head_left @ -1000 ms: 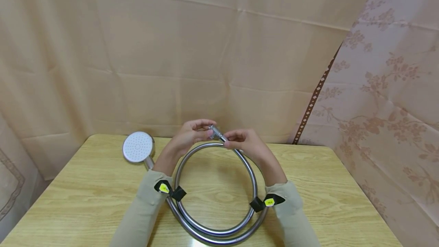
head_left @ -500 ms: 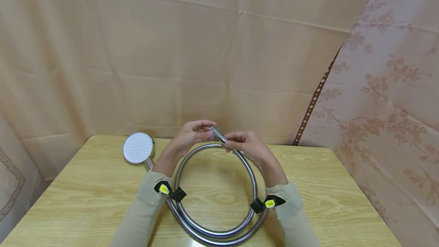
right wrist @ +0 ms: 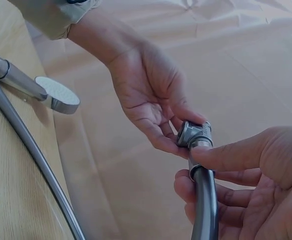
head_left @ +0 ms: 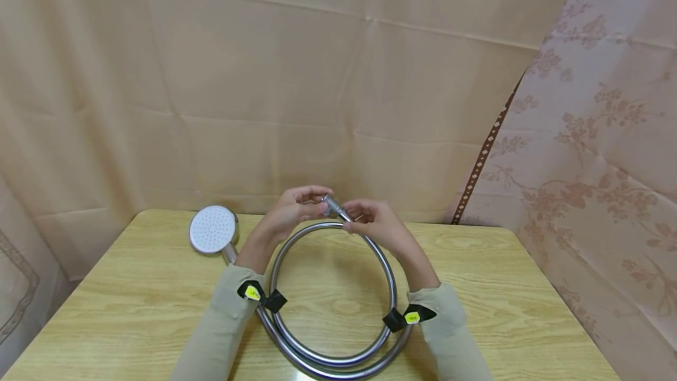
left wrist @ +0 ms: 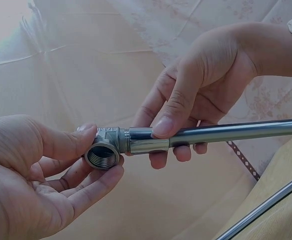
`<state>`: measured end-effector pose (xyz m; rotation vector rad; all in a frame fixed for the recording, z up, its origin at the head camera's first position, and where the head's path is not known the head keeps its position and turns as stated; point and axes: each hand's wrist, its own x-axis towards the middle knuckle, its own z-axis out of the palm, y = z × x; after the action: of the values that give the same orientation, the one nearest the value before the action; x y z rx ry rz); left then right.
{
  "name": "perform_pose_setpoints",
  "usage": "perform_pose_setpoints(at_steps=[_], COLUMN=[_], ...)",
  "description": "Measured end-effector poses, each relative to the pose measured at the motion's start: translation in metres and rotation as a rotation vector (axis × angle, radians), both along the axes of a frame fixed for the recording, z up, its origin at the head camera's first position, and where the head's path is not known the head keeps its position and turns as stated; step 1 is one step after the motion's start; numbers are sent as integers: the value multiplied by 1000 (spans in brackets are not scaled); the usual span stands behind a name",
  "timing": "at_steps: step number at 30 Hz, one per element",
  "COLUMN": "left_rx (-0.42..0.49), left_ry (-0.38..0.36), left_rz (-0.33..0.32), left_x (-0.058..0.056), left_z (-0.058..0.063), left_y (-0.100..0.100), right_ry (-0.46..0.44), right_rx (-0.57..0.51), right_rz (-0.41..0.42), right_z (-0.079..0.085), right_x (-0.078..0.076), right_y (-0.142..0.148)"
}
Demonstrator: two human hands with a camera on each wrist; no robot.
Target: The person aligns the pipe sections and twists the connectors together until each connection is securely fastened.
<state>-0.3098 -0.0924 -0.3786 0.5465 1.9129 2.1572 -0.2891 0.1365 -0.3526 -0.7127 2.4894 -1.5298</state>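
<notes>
In the left wrist view, my left hand (left wrist: pixel 31 175) pinches a threaded metal pipe fitting (left wrist: pixel 108 135) between thumb and fingers. The fitting's round mouth faces that camera and shows internal threads. It meets the shiny end nut (left wrist: pixel 148 145) of a shower hose (left wrist: pixel 235 132). My right hand (head_left: pixel 381 225) holds this nut, its thumb on top and fingertips beneath. From there the silver hose runs down into a loose coil on the table. Both hands are above the table's far edge. A shower head (head_left: pixel 213 229) lies left of my left hand, white spray face up.
The wooden table (head_left: pixel 132 310) has its far edge just below the hands. Behind it hangs a beige cloth (head_left: pixel 254 75), with a floral cloth (head_left: pixel 597 163) at the right. Black straps (head_left: pixel 395 320) on the wrists lie over the hose coil in the head view.
My right hand has shifted its fingers slightly at the hose end, and its wrist has moved a little left. The left hand and fitting stay in place.
</notes>
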Motion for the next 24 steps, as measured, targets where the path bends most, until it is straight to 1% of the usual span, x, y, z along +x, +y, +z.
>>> perform_pose_setpoints(at_steps=[5, 13, 19, 22, 24], left_rx=[-6, -9, -15, -16, -16], left_ry=[-3, 6, 7, 5, 4], left_rz=[0, -4, -6, 0, 2], left_x=[1, 1, 2, 2, 2], left_z=[0, 1, 1, 1, 2], left_y=[0, 0, 0, -1, -1], right_ry=[-19, -149, -217, -224, -199], right_rx=[-29, -77, -87, -83, -67], right_rz=[19, 53, 80, 71, 56], right_z=[0, -1, -1, -1, -1], right_x=[0, -3, -4, -4, -3], right_y=[1, 5, 7, 7, 6])
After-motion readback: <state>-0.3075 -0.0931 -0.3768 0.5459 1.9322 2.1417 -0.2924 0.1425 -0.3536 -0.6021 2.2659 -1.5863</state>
